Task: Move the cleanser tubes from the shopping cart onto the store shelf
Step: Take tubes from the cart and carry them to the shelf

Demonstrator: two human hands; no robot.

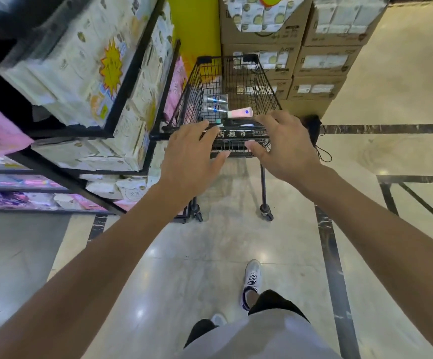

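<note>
A black wire shopping cart (269, 92) stands ahead of me on the store floor. Inside it lie two silver-and-blue cleanser tubes (215, 99) side by side, a pale pink tube (241, 113) with a blue round logo, and a dark tube partly hidden behind the handle bar (238, 133). My left hand (189, 154) reaches over the left part of the handle with fingers spread, its fingertips at the bar. My right hand (280, 143) hovers over the right part, fingers spread and slightly bent. Neither hand holds anything.
A black-framed store shelf (122, 99) packed with cream and pink packages stands close on the left, touching the cart's side. Stacked cardboard boxes (308, 60) rise behind the cart. A black cord lies on the floor at right. A dark table frame (417, 198) stands far right.
</note>
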